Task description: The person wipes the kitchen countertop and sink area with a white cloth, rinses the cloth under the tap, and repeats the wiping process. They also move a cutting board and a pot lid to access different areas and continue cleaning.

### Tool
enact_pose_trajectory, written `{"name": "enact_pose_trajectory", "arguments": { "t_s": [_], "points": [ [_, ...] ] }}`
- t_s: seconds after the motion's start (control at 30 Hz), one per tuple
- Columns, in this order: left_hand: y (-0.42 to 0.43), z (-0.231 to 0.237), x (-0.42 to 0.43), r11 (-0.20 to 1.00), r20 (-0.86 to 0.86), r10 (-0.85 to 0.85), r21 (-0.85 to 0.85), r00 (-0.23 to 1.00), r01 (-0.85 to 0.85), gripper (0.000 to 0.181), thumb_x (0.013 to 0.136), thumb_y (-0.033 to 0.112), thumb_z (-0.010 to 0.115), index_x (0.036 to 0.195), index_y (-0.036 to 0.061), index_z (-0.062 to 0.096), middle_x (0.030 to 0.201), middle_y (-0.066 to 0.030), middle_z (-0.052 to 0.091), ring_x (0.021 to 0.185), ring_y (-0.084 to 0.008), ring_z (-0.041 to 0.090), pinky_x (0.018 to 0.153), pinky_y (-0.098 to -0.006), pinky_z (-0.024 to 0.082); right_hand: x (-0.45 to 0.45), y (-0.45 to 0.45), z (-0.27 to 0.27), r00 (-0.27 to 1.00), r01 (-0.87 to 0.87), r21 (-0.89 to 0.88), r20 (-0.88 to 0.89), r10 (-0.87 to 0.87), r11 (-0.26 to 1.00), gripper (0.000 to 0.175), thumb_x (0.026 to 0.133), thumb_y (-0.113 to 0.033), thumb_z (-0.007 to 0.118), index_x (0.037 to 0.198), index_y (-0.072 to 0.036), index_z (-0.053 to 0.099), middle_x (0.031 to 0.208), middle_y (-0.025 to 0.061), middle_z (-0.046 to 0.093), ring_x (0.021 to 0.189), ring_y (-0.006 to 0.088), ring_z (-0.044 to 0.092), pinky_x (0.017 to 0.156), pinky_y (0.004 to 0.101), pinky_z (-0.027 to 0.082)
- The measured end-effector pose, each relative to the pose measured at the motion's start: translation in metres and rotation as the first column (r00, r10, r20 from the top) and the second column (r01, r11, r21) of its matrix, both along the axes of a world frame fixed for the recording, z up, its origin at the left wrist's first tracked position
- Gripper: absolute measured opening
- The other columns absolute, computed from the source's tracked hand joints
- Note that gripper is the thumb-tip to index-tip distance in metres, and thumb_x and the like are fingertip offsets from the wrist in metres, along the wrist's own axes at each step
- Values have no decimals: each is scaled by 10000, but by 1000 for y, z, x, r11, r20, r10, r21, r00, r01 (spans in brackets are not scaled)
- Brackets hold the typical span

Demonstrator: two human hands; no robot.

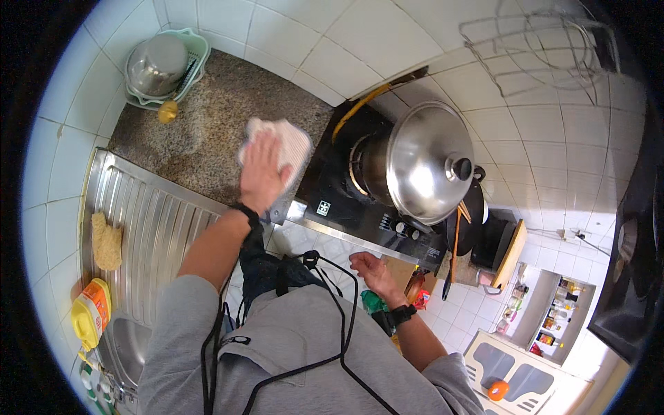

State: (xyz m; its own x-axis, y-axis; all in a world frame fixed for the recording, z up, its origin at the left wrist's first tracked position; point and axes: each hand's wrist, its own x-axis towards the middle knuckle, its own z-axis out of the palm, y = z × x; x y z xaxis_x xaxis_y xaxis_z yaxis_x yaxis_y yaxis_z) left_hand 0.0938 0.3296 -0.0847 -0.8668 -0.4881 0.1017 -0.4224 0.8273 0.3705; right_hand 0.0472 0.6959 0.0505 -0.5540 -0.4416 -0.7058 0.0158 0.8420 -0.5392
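My left hand [263, 168] lies palm down on a pale striped cloth [294, 145], pressing it to the speckled stone countertop [218, 109]. Its fingers point away from me, and the hand is slightly blurred. The cloth is beside the left edge of a black gas hob [337, 181]. In front of the hob's near edge is my right hand [374, 275], empty, with its fingers loosely bent. On the hob stands a large steel wok or pan with a domed steel lid [428, 161].
A green basket [199, 49] holding a steel pot [158, 62] stands at the back left. Left are a ribbed steel drainboard [150, 223], a tan sponge or loofah [107, 243], a yellow bottle [92, 314] and a sink [129, 345]. Dark pans [467, 223] stand right of the hob.
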Motion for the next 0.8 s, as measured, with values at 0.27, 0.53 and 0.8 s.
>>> {"name": "enact_pose_trajectory", "arguments": {
  "t_s": [0.27, 0.53, 0.8],
  "points": [
    [64, 1, 67, 972, -134, -235, -25, 963, 234, 530, 986, 259, 594, 1466, 42, 530, 1584, -151, 460, 1497, -311, 390, 1236, -452, 288, 9, 65, -22, 995, 87, -93, 65, -81, 992, 376, 1076, -373, 568, 1267, -59, 649, 1164, 53, 706, 1089, 172, 685, 903, 321, 534],
    [44, -13, 169, 859, 73, 341, 381, 937, -342, 328, 1041, 293, 558, 1122, 26, 730, 1112, -166, 749, 1008, -376, 710, 850, -447, 558, 21, 168, -52, 948, 270, -248, 239, -212, 930, 299, 1040, -245, 604, 1262, -50, 648, 1068, 8, 682, 1003, 123, 636, 857, 283, 501],
    [83, 20, 279, -3, 95, 764, 990, 639, -143, 439, 1082, 415, 459, 1060, 24, 656, 918, -94, 703, 747, -221, 683, 630, -372, 563, 16, 258, -62, 923, 324, -328, 315, -221, 887, 306, 1052, -344, 620, 1242, -109, 668, 1163, -32, 690, 1083, 113, 657, 921, 306, 497]
  ]
}}
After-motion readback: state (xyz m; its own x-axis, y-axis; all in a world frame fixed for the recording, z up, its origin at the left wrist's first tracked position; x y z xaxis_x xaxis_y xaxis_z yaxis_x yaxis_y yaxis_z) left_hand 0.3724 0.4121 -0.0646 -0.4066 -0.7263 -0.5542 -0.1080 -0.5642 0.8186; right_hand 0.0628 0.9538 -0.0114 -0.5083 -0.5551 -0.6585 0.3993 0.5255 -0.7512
